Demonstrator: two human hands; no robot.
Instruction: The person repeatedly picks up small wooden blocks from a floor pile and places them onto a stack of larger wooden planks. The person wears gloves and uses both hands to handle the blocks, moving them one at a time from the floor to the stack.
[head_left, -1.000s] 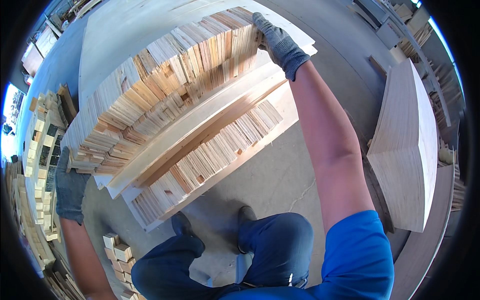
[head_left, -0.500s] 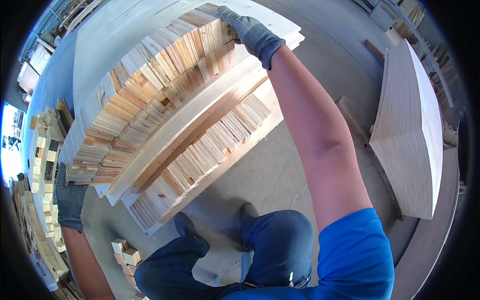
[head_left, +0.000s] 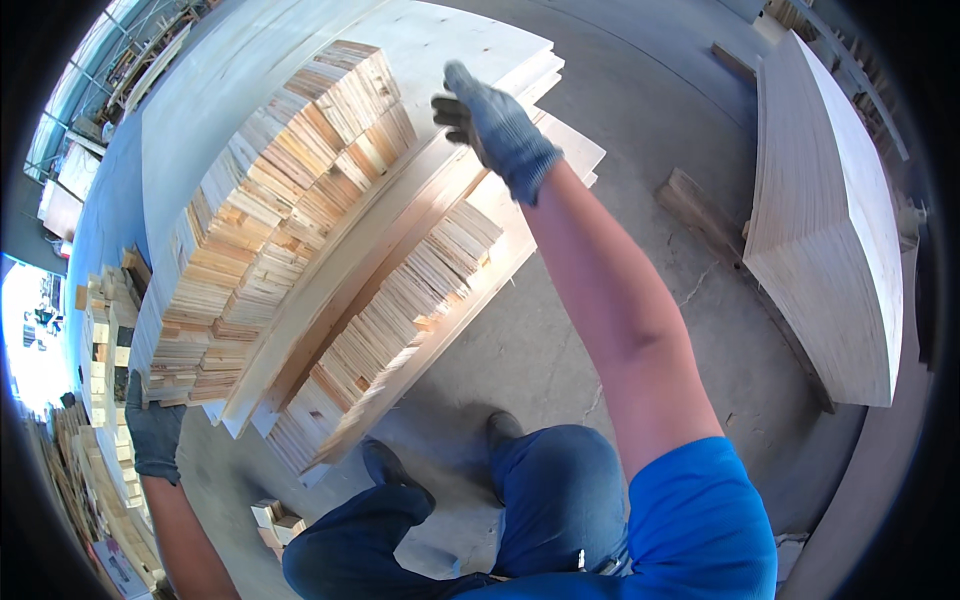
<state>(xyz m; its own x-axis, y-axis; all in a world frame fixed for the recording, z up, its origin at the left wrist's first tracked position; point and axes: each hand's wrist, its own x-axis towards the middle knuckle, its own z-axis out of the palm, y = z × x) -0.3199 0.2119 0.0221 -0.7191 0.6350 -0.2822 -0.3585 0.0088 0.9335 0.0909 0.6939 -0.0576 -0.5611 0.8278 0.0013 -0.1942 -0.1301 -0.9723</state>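
Note:
A long row of short light wood blocks (head_left: 290, 180), set side by side in two layers, stands on a pale board (head_left: 460, 40). My left hand (head_left: 155, 430), in a grey glove, touches the near left end of that row, thumb apart from the fingers; its fingertips are partly hidden. Off the far right end of the row hangs my right hand (head_left: 495, 125), gloved too, with fingers spread and nothing in them. A gap shows between this hand and the blocks. Below the board's thick edge lies a second row of thin wood pieces (head_left: 400, 310) on a lower board (head_left: 440, 345).
A tall stack of pale sheets (head_left: 825, 220) stands at the right, beside a dark timber (head_left: 700, 215) on the concrete floor. A few small blocks (head_left: 275, 520) lie left of my legs. More stacked lumber (head_left: 100, 350) lines the left side.
My right hand has come away from the far end of the block row, its fingers now spread. My left hand stays at the near end. The whole view has shifted slightly.

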